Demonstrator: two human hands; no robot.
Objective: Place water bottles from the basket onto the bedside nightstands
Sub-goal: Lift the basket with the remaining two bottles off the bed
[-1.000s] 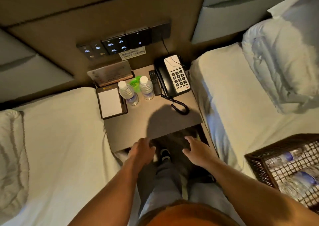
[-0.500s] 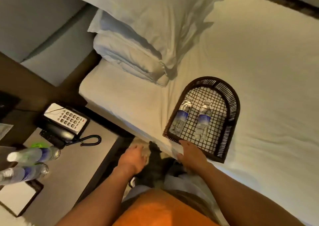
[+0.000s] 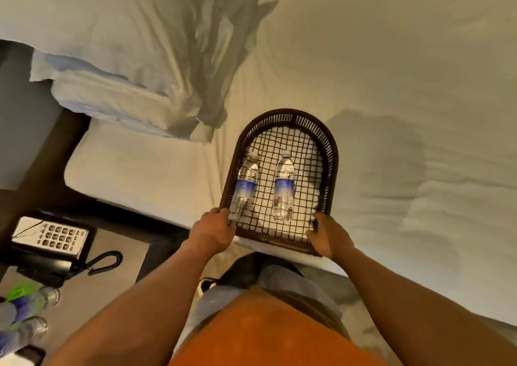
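Observation:
A dark woven basket (image 3: 330, 153) with an arched far end rests on the white bed, near its front edge. Two clear water bottles with blue labels lie inside it side by side: one on the left (image 3: 246, 182), one on the right (image 3: 284, 188). My left hand (image 3: 214, 230) grips the basket's near left corner. My right hand (image 3: 327, 235) grips its near right corner. Two more bottles (image 3: 30, 318) stand on the nightstand (image 3: 112, 287) at the lower left, blurred at the frame's edge.
A black and white telephone (image 3: 51, 240) with a coiled cord sits on the nightstand. White pillows (image 3: 126, 58) lie at the bed's head, upper left. The bed sheet (image 3: 391, 86) stretches to the right. My legs and shoes stand between nightstand and bed.
I have turned from the nightstand to the bed. Both hands have risen from my sides and closed on the basket's near corners.

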